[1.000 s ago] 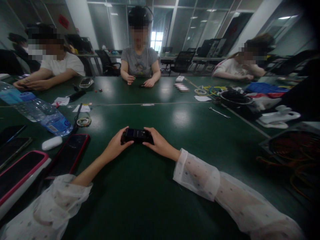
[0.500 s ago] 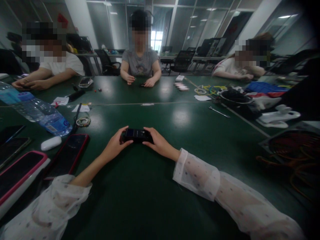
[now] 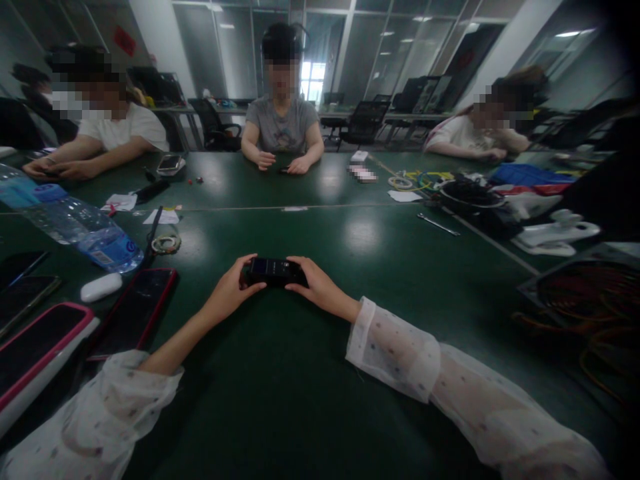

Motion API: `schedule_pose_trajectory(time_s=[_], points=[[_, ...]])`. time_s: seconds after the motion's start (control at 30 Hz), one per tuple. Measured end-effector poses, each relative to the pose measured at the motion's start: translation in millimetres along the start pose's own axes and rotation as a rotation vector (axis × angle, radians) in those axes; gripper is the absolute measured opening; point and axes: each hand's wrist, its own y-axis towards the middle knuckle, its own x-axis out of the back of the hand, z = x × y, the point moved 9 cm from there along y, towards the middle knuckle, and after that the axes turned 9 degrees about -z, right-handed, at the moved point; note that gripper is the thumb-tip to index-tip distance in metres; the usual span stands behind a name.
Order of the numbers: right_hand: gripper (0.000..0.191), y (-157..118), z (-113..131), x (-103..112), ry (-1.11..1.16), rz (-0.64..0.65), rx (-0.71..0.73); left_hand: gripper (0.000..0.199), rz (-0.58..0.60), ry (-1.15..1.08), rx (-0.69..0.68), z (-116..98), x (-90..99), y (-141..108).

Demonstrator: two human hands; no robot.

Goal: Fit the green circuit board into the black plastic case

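Observation:
Between my two hands is a small black device (image 3: 273,272) with a little screen and pale markings on its face. Its exact kind is hard to make out. My left hand (image 3: 239,279) grips its left end, with the thumb along the near edge and fingers at the far side. At the right end, my right hand (image 3: 315,280) holds it the same way. The device is at or just over the green table (image 3: 280,373); I cannot tell if it touches.
At left are a red-edged phone (image 3: 134,313), a pink-cased phone (image 3: 43,350), a white earbud case (image 3: 101,287) and tilted water bottles (image 3: 95,230). A wrench (image 3: 438,225), cables (image 3: 417,180) and a wire-filled box (image 3: 585,287) are at right. Three people sit across the table.
Both hands keep the same hold on the black device. Nothing on the table has visibly moved, apart from a slight shift of the view.

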Motion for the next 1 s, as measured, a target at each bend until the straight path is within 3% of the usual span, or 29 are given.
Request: schedule_pose_trajectory(time_s=[1.0], points=[[0.052, 4.0, -4.3, 8.5, 0.149, -0.081, -0.060, 0.067, 0.040, 0.092, -0.009, -1.0, -2.0, -2.0]])
